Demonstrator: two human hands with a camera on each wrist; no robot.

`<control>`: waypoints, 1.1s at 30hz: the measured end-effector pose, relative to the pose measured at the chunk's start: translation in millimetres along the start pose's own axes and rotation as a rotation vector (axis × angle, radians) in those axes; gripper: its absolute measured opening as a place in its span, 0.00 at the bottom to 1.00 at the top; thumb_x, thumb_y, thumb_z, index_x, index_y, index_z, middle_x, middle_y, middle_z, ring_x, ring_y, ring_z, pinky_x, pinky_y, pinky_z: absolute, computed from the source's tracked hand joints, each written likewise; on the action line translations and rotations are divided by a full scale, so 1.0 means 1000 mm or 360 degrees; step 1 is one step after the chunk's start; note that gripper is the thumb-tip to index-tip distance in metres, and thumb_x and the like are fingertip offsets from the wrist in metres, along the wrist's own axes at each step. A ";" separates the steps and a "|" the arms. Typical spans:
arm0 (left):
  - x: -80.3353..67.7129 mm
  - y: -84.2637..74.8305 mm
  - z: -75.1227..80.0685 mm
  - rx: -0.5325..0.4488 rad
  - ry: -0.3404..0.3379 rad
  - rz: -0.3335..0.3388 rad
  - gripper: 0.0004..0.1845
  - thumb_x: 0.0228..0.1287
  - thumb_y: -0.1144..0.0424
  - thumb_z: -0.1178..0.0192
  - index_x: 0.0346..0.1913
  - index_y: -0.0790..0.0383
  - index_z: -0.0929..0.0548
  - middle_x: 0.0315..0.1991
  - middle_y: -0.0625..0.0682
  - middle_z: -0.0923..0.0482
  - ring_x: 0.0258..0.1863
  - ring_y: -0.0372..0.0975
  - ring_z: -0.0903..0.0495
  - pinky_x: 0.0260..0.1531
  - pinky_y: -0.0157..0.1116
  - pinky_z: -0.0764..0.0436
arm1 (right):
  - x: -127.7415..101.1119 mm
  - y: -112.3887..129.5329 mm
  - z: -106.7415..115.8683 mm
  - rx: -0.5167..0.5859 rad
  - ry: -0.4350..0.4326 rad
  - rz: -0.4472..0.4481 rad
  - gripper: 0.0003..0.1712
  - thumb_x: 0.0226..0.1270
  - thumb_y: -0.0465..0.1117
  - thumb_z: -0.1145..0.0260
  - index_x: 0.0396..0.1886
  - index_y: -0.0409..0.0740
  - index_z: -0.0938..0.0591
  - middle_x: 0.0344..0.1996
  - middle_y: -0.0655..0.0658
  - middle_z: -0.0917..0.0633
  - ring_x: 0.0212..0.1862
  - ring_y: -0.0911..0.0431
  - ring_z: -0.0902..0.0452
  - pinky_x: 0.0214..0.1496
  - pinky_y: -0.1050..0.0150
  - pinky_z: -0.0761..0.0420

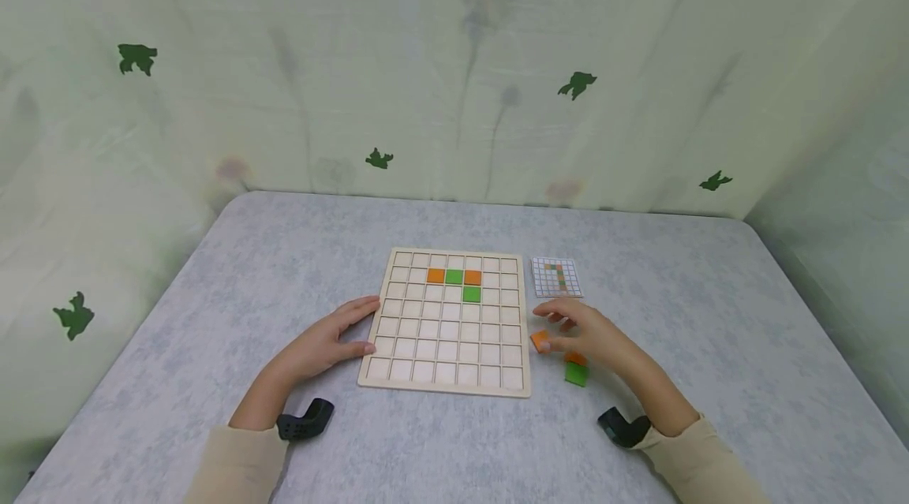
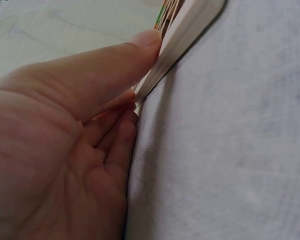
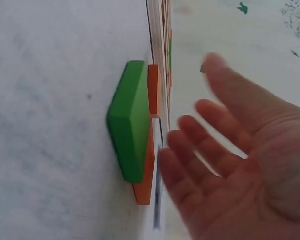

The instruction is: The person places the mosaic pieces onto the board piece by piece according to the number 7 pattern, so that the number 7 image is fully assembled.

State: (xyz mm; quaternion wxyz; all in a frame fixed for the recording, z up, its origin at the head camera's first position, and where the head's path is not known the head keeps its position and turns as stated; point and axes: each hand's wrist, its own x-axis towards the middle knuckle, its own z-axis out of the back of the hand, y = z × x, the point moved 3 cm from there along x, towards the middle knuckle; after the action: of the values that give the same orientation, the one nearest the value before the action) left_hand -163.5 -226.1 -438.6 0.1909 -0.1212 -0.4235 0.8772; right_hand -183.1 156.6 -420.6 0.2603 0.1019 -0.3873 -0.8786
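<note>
Grey table (image 1: 213, 291): left hand (image 1: 323, 342) flat against grid board (image 1: 449, 378); right hand (image 1: 589, 330) relaxed above orange tile (image 1: 540, 341).

Soft even light, faint shadows; wrist views blurred, head view edges warped

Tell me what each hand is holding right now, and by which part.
Neither hand grips anything. The left hand rests with thumb and fingers against the left edge of the wooden grid board. The right hand hovers open above the loose tiles.

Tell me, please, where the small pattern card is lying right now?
In the head view the pattern card lies flat on the table, just right of the wooden grid board, beyond the right hand.
</note>
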 end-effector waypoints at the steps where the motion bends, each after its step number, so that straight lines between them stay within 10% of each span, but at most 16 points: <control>1: 0.000 0.000 0.000 -0.0005 -0.0001 -0.0001 0.39 0.55 0.54 0.38 0.68 0.61 0.41 0.68 0.56 0.50 0.66 0.52 0.55 0.58 0.55 0.49 | -0.001 -0.003 -0.001 -0.0036 0.0034 -0.0014 0.24 0.52 0.41 0.30 0.50 0.42 0.23 0.46 0.47 0.23 0.46 0.53 0.30 0.48 0.56 0.29; 15: -0.001 -0.001 0.000 0.0008 0.0001 0.0001 0.38 0.55 0.54 0.38 0.67 0.61 0.41 0.68 0.56 0.49 0.66 0.52 0.55 0.58 0.55 0.49 | -0.003 -0.003 -0.002 -0.0159 0.0088 -0.0063 0.12 0.56 0.41 0.33 0.41 0.47 0.21 0.36 0.55 0.23 0.38 0.59 0.30 0.40 0.62 0.27; 33: -0.001 -0.003 0.000 -0.0043 -0.0008 0.0039 0.39 0.55 0.55 0.37 0.67 0.61 0.41 0.68 0.55 0.49 0.67 0.51 0.55 0.59 0.54 0.51 | 0.044 0.048 -0.028 0.0092 -0.0236 0.0211 0.15 0.56 0.38 0.33 0.45 0.43 0.20 0.39 0.52 0.20 0.37 0.60 0.27 0.40 0.64 0.25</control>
State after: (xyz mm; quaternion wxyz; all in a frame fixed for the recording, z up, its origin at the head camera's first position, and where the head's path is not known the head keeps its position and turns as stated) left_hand -161.6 -225.1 -435.7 0.1772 -0.1267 -0.4343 0.8740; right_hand -192.0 88.6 -403.6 0.2854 0.0181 -0.4365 -0.8531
